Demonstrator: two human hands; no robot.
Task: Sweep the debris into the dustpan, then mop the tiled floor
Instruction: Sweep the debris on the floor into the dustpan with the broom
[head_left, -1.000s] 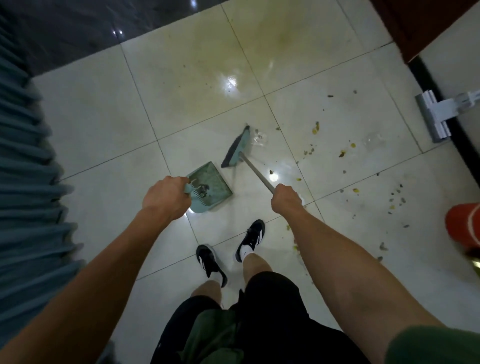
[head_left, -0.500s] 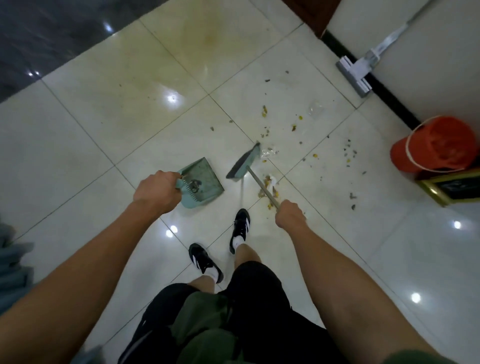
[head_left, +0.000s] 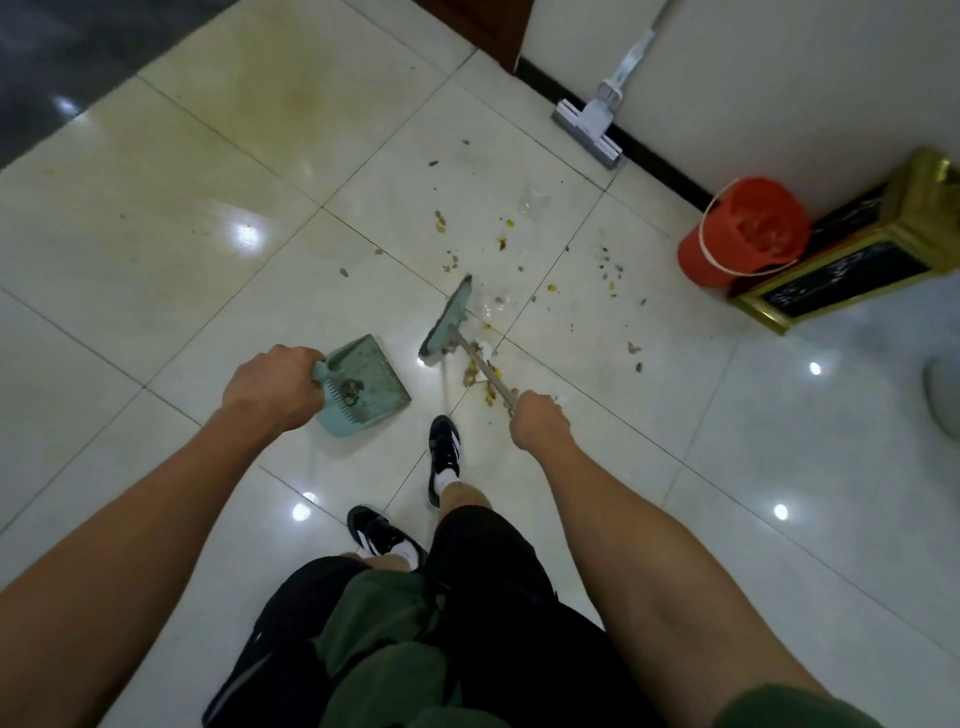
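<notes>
My left hand (head_left: 272, 387) grips the handle of a pale green dustpan (head_left: 366, 387), which is held over the cream tiled floor (head_left: 171, 218) with some dirt in it. My right hand (head_left: 539, 420) grips the metal handle of a small green broom (head_left: 449, 325), whose head stands just right of the dustpan. Yellow and grey debris (head_left: 498, 244) is scattered over the tiles beyond and to the right of the broom, with a small heap under its handle. A grey flat mop (head_left: 589, 124) leans against the far wall.
An orange bucket (head_left: 743, 231) stands by the wall at right, next to a gold-framed dark stand (head_left: 857, 265). My feet in black shoes (head_left: 444, 452) are just behind the broom. A white object (head_left: 943, 400) shows at the right edge. Dark flooring lies far left.
The view has swung right and forward, bringing the mop, bucket and gold stand further into view. Both hands keep their grips; the broom head sits closer to the debris heap.
</notes>
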